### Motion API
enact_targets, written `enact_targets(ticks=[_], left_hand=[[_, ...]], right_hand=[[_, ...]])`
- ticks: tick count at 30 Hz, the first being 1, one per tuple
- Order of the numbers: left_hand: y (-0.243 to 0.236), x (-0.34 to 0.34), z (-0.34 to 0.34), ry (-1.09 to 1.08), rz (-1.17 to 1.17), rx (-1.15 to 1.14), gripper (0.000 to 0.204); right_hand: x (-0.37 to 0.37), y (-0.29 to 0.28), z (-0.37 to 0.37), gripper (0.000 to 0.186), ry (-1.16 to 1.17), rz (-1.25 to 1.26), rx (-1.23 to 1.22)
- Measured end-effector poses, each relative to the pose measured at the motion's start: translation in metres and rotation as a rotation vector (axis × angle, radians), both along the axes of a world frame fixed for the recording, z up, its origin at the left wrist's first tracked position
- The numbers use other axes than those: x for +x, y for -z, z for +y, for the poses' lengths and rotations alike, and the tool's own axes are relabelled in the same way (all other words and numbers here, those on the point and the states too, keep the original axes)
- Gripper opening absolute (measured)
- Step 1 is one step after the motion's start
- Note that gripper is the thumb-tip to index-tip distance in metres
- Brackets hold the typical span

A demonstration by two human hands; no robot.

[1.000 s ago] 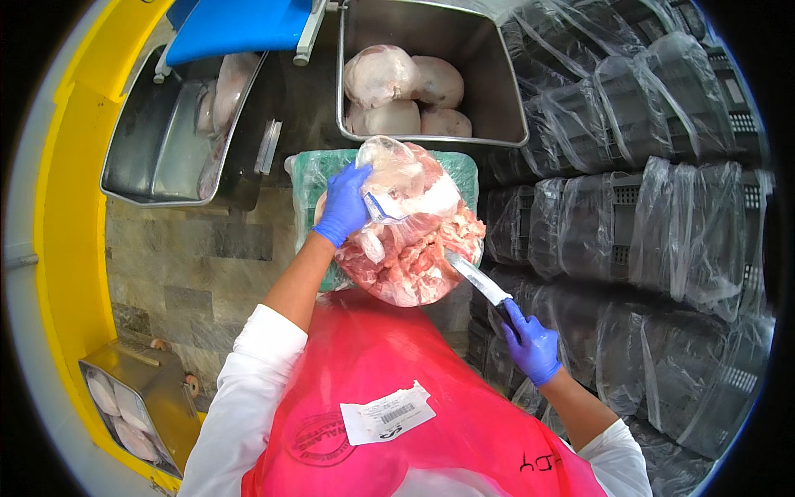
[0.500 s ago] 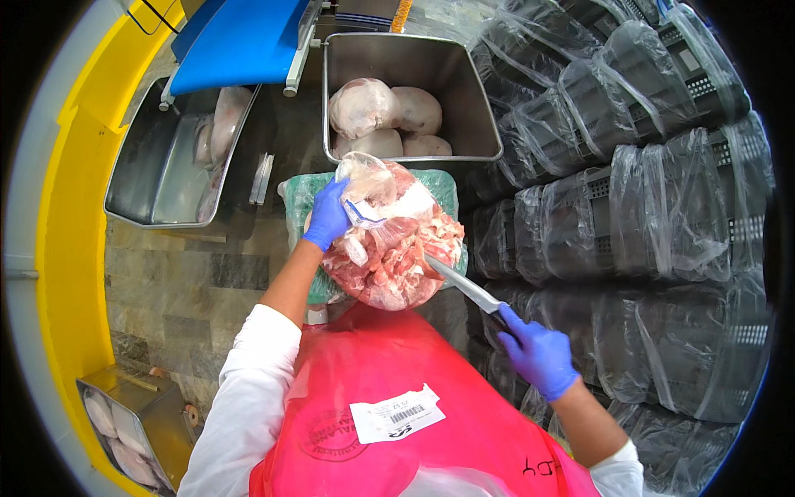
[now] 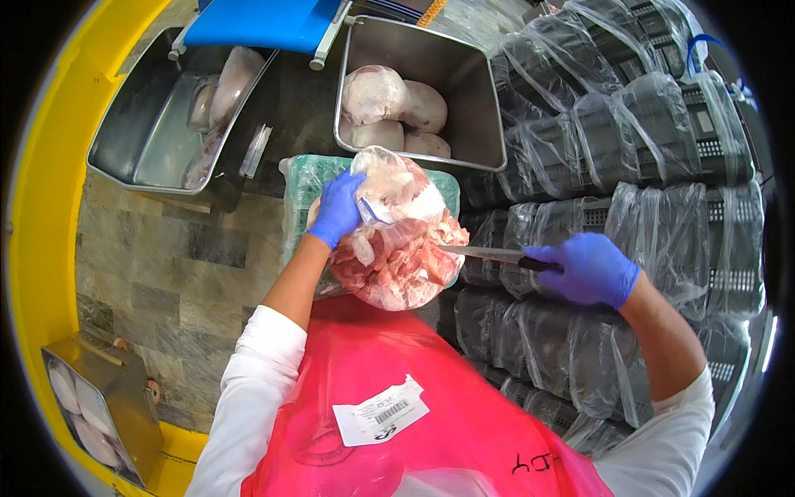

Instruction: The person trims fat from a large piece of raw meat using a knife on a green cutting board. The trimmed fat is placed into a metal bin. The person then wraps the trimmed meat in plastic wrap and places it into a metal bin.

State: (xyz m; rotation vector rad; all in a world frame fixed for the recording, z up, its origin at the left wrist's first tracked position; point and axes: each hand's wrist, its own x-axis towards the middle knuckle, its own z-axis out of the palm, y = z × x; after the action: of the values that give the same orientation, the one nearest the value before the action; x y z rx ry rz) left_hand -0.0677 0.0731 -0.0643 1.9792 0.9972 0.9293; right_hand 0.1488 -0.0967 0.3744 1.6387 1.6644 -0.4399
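A large piece of raw meat [image 3: 389, 265] rests over a green crate [image 3: 300, 199] lined with clear plastic, right in front of my red apron. Clear plastic film with a blue-edged strip [image 3: 377, 209] lies against the meat's upper left. My left hand [image 3: 338, 209], in a blue glove, is closed on the film and the meat's edge; its fingertips are partly hidden. In my blue-gloved right hand [image 3: 588, 269] is the dark handle of a knife [image 3: 489, 253]. The blade points left, almost level, and its tip touches the meat's right side.
A metal tub [image 3: 421, 91] with several pale, rounded pieces stands beyond the crate. Another metal tub [image 3: 170, 137] sits at far left, under a blue chute [image 3: 261, 25]. Plastic-draped black crates [image 3: 654, 215] are stacked along the right. A metal bin [image 3: 108, 406] stands at lower left.
My right hand has moved up and to the right with the knife, whose blade has turned from slanting to nearly level. My left hand keeps its hold; the whole view has shifted slightly.
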Motion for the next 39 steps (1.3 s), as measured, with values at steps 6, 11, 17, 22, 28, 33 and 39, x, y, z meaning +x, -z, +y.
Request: enact_targets(ticks=[6,11,17,22,28,33,39], left_hand=[[-0.006,-0.002,-0.01,-0.026,0.032,-0.02,0.053],[0.003,-0.002,-0.014,-0.057,0.064,0.016,0.051],[0.014,-0.004,-0.018,-0.128,-0.017,-0.133,0.049],[0.015,-0.007,-0.013,-0.05,-0.06,-0.172,0.051],[0.02,0.001,0.002,-0.042,-0.442,-0.576,0.04],[-0.005,0.008,-0.003,0.026,-0.587,-0.743,0.034],[0.021,0.005,0.007,0.042,-0.57,-0.666,0.038]], right_hand=[[0.026,0.015,0.04,0.04,0.011,0.055,-0.136],[0.04,0.036,-0.016,0.046,0.062,0.119,0.02],[0.04,0.092,-0.093,0.05,0.198,0.262,0.278],[0.035,0.151,-0.176,0.056,0.302,0.266,0.493],[0.026,0.198,-0.217,0.056,0.341,0.265,0.655],[0.018,0.219,-0.241,0.056,0.346,0.225,0.723],[0.011,0.242,-0.254,0.058,0.331,0.206,0.793]])
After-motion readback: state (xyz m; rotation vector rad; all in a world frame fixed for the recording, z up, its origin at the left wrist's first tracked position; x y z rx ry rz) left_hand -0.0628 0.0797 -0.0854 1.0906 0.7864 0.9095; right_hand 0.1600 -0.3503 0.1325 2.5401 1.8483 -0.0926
